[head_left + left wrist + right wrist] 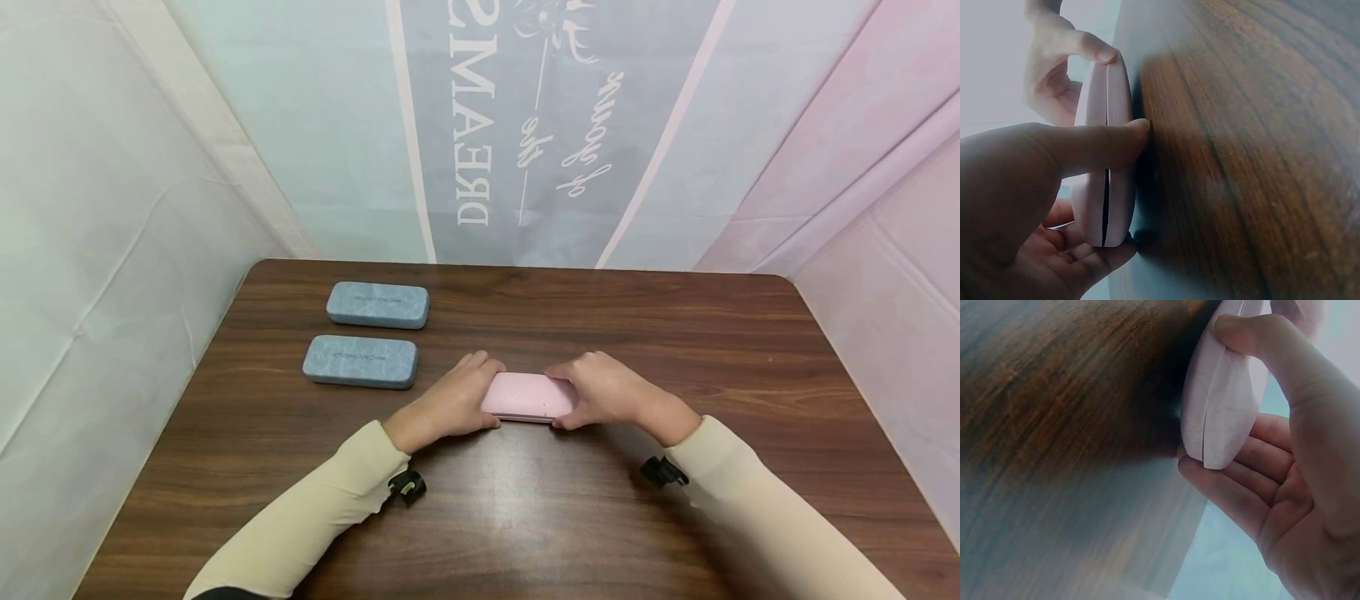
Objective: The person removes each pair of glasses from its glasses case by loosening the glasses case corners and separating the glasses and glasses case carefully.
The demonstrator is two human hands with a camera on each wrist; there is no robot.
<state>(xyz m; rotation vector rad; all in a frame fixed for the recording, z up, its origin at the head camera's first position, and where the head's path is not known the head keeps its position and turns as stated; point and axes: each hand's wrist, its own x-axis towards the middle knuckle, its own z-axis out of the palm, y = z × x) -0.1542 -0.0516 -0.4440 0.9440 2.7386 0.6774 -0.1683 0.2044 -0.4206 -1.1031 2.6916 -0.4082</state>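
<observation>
A pink glasses case (527, 393) lies lengthwise across the middle of the table, its lid closed down to a thin seam along the near side. My left hand (457, 397) grips its left end, thumb on the near side and fingers round the far side. At the opposite end, my right hand (606, 390) holds the case the same way. In the left wrist view, a narrow dark gap runs along part of the seam of the case (1121, 209). The right wrist view shows the rounded end of the case (1229, 409) between thumb and fingers, close over the wood.
Two blue glasses cases with small dark lettering lie at the left: the far one (378, 305) and the nearer one (361, 362), roughly parallel. The brown wooden table (675, 325) meets a printed cloth backdrop (330, 150) at its far edge, with pale sheets at both sides.
</observation>
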